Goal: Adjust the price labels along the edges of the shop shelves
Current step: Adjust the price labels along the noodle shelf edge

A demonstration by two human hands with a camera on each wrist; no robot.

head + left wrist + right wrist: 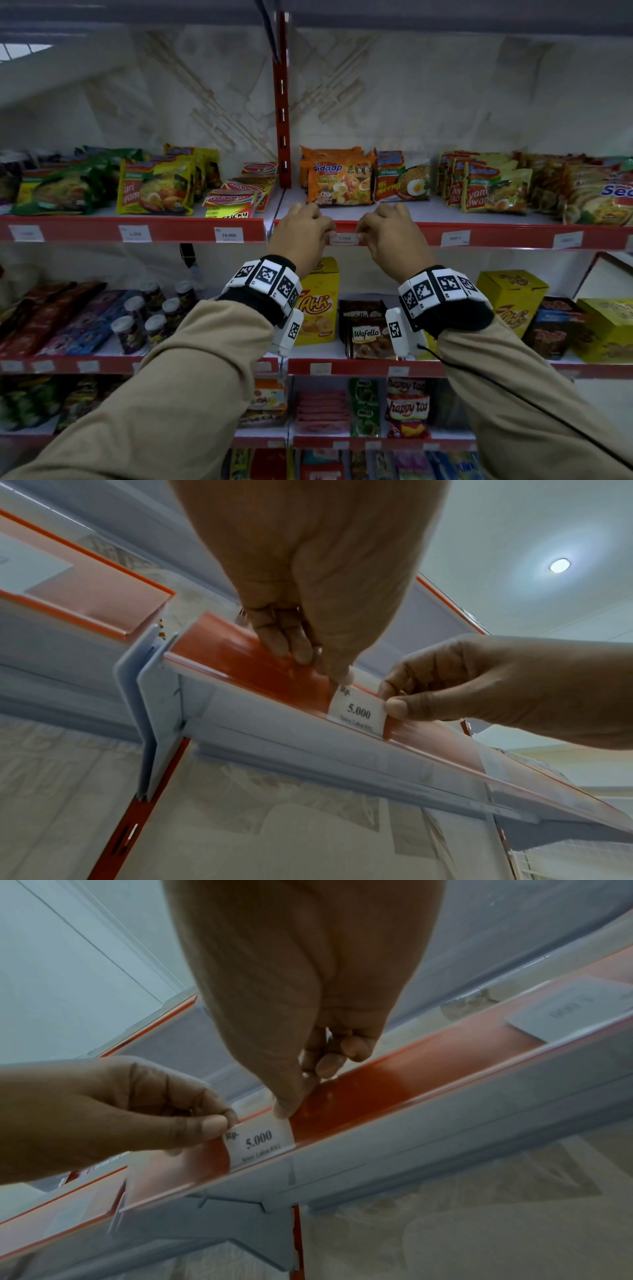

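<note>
Mid-adjustment: label (pixel 344 238) marked 5.000 in red rail (pixel 479 233), pinched at 9 o'clock end by left hand (pixel 299 233), at 3 o'clock end by right hand (pixel 388 236). Seemingly not yet squared; neighbouring labels (pixel 455 238) at 3 o'clock likely remaining.

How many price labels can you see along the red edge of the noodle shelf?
7: three left of the red upright; one pinched between left hand and right hand, the 5.000 label; two further right; one cut off at the edge.
</note>
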